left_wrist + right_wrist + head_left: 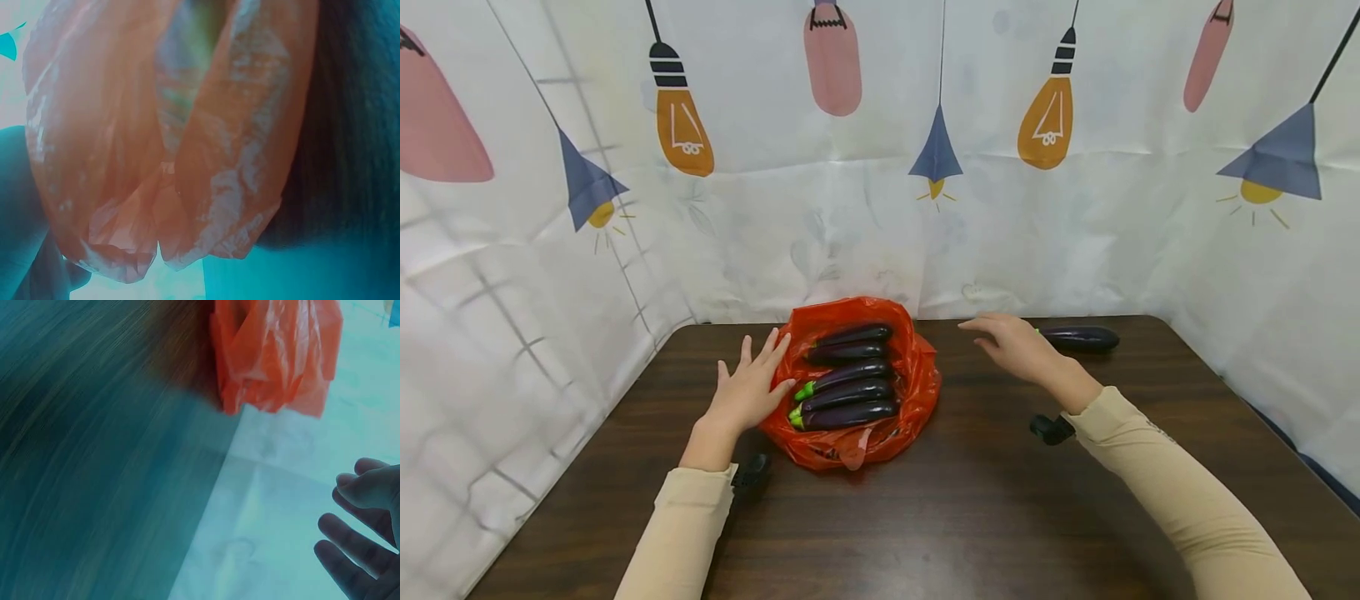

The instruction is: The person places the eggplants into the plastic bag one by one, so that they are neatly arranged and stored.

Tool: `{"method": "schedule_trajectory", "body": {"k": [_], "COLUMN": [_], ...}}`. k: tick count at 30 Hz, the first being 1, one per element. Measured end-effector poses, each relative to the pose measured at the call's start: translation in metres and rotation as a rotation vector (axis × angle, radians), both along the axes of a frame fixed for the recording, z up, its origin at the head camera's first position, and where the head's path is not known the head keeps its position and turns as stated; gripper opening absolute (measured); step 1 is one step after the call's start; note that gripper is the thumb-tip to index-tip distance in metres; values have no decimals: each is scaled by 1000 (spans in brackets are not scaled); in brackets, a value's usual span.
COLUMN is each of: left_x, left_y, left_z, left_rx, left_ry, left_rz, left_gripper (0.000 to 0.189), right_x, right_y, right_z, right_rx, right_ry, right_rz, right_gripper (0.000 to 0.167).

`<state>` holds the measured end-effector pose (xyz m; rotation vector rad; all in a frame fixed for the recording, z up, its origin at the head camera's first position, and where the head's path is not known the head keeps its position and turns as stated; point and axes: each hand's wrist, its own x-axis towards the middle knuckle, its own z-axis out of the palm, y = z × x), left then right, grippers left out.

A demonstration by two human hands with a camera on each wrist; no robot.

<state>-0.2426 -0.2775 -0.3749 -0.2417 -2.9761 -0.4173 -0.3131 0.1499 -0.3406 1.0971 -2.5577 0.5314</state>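
A red plastic bag point(917, 383) lies with its mouth spread, and several dark purple eggplants point(850, 393) with green stems rest side by side in it. My left hand point(748, 392) is at the bag's left rim, fingers spread and straight; whether it touches the plastic I cannot tell. In the left wrist view the bag point(250, 144) fills most of the picture. Over the table to the right of the bag is my right hand point(1018, 350), holding nothing, its fingers loosely extended. A single eggplant point(1081, 338) lies just beyond it, its stem end partly hidden by the hand.
Everything lies on a dark brown wooden table point(910, 533). A white curtain point(865, 225) printed with lamps and bulbs hangs behind its far edge and along the sides. Black wrist-camera mounts point(1051, 428) stick out below both wrists.
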Motion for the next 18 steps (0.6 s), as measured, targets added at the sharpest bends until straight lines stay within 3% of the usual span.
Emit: {"method": "schedule_trajectory", "body": {"k": [12,18], "left_x": [0,0], "left_y": [-1,-1], "left_z": [2,1], "left_rx": [7,-1], "left_ry": [2,5], "left_rz": [-5,-4], "left_gripper": [79,78], "right_x": [0,-3], "right_y": [36,58], "right_z": [-11,-13], "right_rx": [3,20], "right_ry": [37,13], "right_rz": [-102,-173], "right_gripper": [40,41]}}
